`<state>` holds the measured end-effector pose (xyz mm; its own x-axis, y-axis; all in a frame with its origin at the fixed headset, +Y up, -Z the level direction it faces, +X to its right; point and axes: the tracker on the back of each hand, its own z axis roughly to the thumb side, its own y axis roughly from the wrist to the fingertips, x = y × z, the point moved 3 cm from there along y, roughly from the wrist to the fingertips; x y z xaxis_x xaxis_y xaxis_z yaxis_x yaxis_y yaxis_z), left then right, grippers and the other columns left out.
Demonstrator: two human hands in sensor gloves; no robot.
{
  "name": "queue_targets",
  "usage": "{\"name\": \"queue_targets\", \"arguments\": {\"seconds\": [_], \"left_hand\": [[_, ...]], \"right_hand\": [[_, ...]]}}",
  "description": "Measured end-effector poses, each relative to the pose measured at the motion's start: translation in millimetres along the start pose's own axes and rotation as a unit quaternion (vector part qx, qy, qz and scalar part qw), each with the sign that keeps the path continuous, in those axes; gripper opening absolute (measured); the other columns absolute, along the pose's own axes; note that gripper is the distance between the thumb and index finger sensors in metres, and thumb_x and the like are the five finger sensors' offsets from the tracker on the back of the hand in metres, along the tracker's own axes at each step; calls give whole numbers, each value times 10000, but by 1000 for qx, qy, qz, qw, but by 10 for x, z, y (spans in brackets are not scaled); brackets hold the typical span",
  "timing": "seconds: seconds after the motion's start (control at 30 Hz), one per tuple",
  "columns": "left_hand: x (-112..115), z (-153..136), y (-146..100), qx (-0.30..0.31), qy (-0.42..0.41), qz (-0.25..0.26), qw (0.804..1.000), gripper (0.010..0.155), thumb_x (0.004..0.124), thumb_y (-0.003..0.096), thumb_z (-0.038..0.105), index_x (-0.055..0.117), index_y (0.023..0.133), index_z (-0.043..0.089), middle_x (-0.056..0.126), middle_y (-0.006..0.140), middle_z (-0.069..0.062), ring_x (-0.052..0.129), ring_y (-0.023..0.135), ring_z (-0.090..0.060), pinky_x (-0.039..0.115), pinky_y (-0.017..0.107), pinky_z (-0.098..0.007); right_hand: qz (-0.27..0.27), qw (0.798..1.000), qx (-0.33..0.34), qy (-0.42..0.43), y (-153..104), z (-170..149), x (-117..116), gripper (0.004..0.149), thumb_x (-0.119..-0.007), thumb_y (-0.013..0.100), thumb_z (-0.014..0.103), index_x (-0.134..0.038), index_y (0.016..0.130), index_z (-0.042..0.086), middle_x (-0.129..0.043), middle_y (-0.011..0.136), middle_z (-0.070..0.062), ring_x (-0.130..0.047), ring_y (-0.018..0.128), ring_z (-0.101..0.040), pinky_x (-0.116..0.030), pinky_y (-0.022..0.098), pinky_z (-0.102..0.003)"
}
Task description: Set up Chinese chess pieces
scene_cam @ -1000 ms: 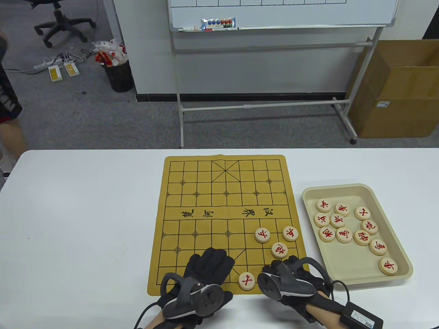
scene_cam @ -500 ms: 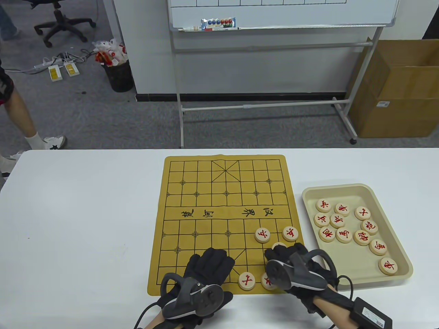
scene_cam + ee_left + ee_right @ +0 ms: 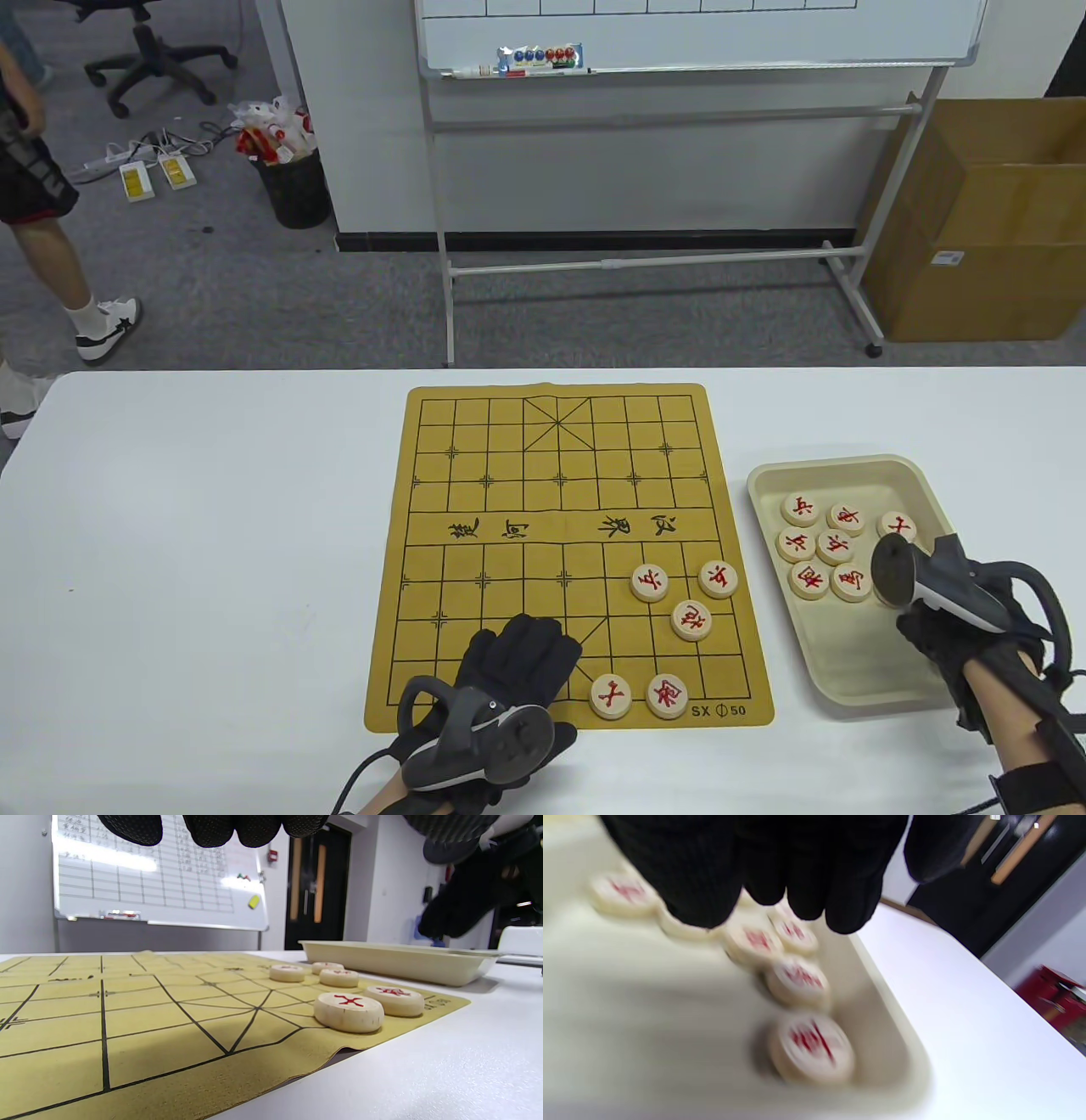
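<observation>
tray pieces (image 3: pixel 811 1049) below right fingers (image 3: pixel 806 895)

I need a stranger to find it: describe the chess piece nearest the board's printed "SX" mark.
Start at the yellow cloth chess board and go to its near right corner. Two round, pale wooden pieces with red characters sit side by side on the nearest line; yours is the right-hand disc, directly beside the "SX" print, while its left neighbour bears a simple cross-like character.

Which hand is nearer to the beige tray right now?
Right. The right hand hangs over the near part of the beige tray, above the pieces in it. The left hand rests on the chess board's near edge, well to the tray's left.
</observation>
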<state>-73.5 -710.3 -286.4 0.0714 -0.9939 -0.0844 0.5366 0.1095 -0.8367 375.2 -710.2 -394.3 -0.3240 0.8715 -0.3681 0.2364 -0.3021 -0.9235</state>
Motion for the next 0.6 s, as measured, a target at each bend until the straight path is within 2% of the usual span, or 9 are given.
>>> {"name": "queue_targets", "arguments": {"seconds": [0.1,0.17,0.37,0.5,0.6], "left_hand": [[2,0,2,0,0,-1,1000,850,610,383,618,347,1103,252,360,1191,-75,420,1122,-349,486,774,-636],[5,1,3,0,1,-3,1000,850,609,383,619,347,1103,252,361,1191,-74,421,1122,-348,486,775,-635],[11,4,8,0,2,-8,1000,849,609,383,619,348,1103,253,360,1191,-73,421,1122,-349,487,774,-636],[10,3,9,0,2,-7,1000,849,609,382,619,349,1103,252,362,1191,-73,424,1121,-349,488,773,-635],[8,2,10,0,2,-7,1000,849,609,383,618,347,1103,252,362,1190,-74,422,1122,-347,487,774,-635]], "right_hand": [[19,999,-10,-45,74,-47,-228,674,-861,417,446,-682,1032,236,-783,1064,-43,-864,948,-285,-569,765,-608],[7,998,-13,-61,80,-28,-289,688,-862,410,456,-672,1037,245,-819,1046,-22,-867,948,-278,-562,767,-611],[-3,993,-14,-120,89,74,-366,786,-849,390,518,-591,1081,249,-861,1014,18,-849,954,-260,-517,774,-632],[-16,988,-12,-155,100,129,-378,797,-845,382,536,-594,1079,241,-882,985,42,-830,974,-246,-487,778,-641],[-30,988,-11,-149,95,145,-394,786,-849,388,515,-604,1072,213,-907,946,43,-831,971,-246,-478,778,-646]]}}
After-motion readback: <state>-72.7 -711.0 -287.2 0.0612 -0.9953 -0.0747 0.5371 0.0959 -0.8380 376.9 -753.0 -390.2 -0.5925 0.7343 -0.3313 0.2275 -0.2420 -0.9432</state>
